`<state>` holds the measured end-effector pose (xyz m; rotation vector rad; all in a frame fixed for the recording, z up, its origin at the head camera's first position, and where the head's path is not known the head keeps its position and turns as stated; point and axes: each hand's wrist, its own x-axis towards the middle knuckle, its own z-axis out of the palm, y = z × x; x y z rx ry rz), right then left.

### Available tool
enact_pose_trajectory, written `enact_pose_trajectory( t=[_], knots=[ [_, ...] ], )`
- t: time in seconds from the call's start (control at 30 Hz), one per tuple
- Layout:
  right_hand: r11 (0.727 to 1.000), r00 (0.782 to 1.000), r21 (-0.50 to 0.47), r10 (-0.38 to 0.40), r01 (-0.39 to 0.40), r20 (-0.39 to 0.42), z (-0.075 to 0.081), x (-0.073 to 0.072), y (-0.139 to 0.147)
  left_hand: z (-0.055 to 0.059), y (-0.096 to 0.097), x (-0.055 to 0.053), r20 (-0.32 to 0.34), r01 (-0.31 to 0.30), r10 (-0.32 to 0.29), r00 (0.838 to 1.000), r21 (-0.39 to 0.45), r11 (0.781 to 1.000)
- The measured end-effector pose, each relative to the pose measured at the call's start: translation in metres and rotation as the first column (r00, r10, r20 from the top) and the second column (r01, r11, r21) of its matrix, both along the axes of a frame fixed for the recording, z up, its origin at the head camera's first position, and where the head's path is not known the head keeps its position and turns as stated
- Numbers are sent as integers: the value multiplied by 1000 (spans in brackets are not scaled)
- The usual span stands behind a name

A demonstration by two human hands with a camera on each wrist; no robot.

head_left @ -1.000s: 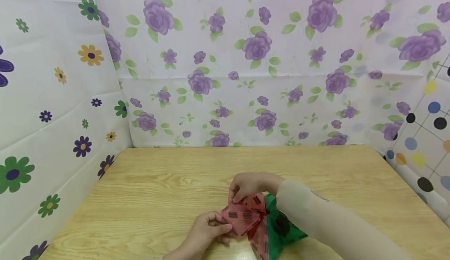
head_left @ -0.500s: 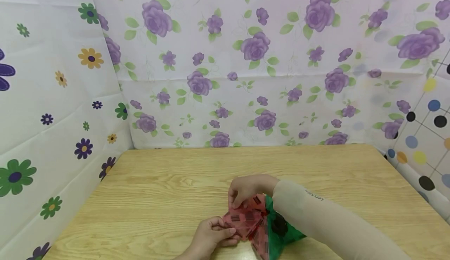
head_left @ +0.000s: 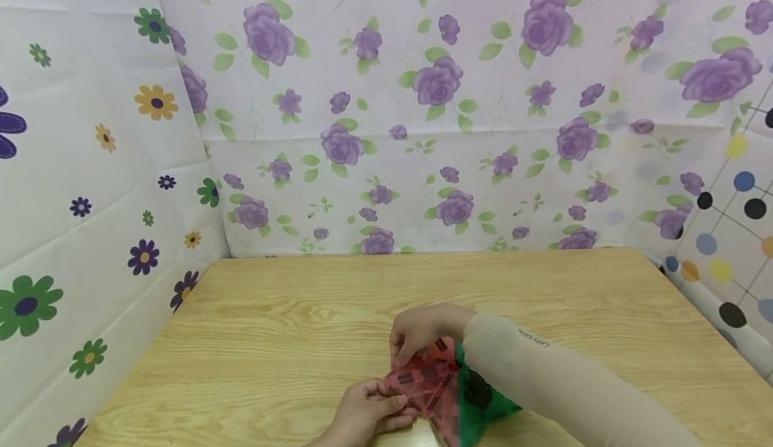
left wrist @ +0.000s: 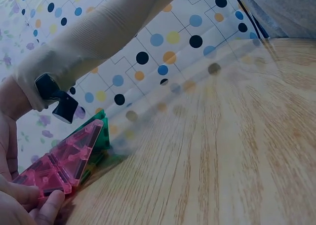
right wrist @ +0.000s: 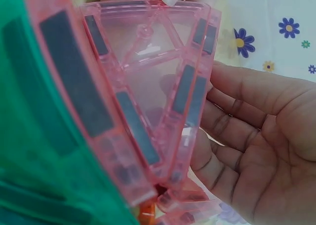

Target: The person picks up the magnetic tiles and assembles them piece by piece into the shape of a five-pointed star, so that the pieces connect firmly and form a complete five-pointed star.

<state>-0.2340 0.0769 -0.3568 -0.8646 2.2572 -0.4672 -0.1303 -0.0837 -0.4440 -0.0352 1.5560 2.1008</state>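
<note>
Several clear pink triangular magnetic tiles (head_left: 419, 386), with dark magnet strips along their edges, stand joined in a folded shape on the table. Green tiles (head_left: 474, 415) adjoin them on the right, partly behind the right sleeve. My left hand (head_left: 367, 410) pinches the left end of a pink tile, thumb above and fingers underneath. From the far side my right hand (head_left: 421, 331) reaches over and holds a neighbouring pink tile (right wrist: 148, 72) by its edge, fingers bent against it. In the left wrist view the pink tile (left wrist: 74, 153) leans up beside the green one (left wrist: 102, 131).
The wooden table (head_left: 272, 326) carries the tiles near its front edge. Flowered cloth (head_left: 386, 98) hangs at the back and left, dotted cloth (head_left: 733, 232) at the right. A small camera (left wrist: 64, 106) sits under the right cuff.
My right hand has come slightly lower toward the front, and my left hand slightly right and lower. The pink tiles between them have folded closer together. Both hands keep their grip.
</note>
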Motion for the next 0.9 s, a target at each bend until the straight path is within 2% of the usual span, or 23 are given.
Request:
enact_pose_trajectory(
  t=[0.17,0.4,0.5,0.7,0.9],
  knots=[
    [1000,999,7,29,-28,-45,0,1,-2,0,0,1,-7,-7,7,1000,-5,1000],
    [1000,999,-13,24,-25,-35,0,1,-3,-1,0,-1,-3,-14,14,1000,-31,999],
    [998,1000,-53,14,-14,0,-1,2,-3,-1,0,-2,0,-6,6,1000,-41,999],
    [985,994,-170,-19,38,109,-2,2,-3,-1,-6,-4,-54,19,-26,998,-121,992],
    [973,994,-230,-9,33,105,-2,1,-1,1,-12,-6,-141,19,-50,989,-215,976]
  ],
)
